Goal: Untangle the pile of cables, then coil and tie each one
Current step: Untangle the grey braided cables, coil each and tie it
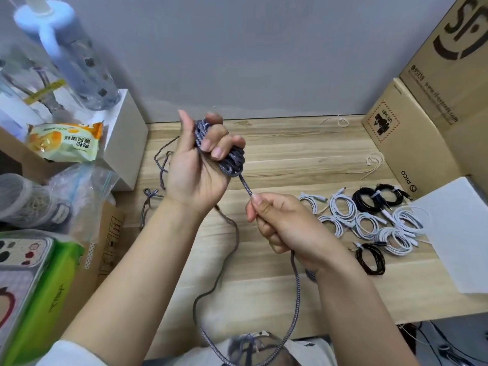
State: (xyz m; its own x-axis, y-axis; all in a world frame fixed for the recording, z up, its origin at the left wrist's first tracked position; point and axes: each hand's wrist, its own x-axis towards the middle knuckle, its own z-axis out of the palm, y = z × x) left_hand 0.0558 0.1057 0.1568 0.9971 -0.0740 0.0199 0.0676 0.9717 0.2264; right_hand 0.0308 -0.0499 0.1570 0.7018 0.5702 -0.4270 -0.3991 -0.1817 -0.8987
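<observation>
On the wooden desk (290,159), tied coils (369,220) lie at three o'clock. A grey cable (232,165) is gripped as a coil by the left hand (198,165), centre, and pinched by the right hand (285,225). Even loops and light tension should be kept.

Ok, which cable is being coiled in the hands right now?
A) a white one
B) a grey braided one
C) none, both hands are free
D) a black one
B: the left hand grips loops of the grey braided cable, and the right hand pinches its free length.
</observation>
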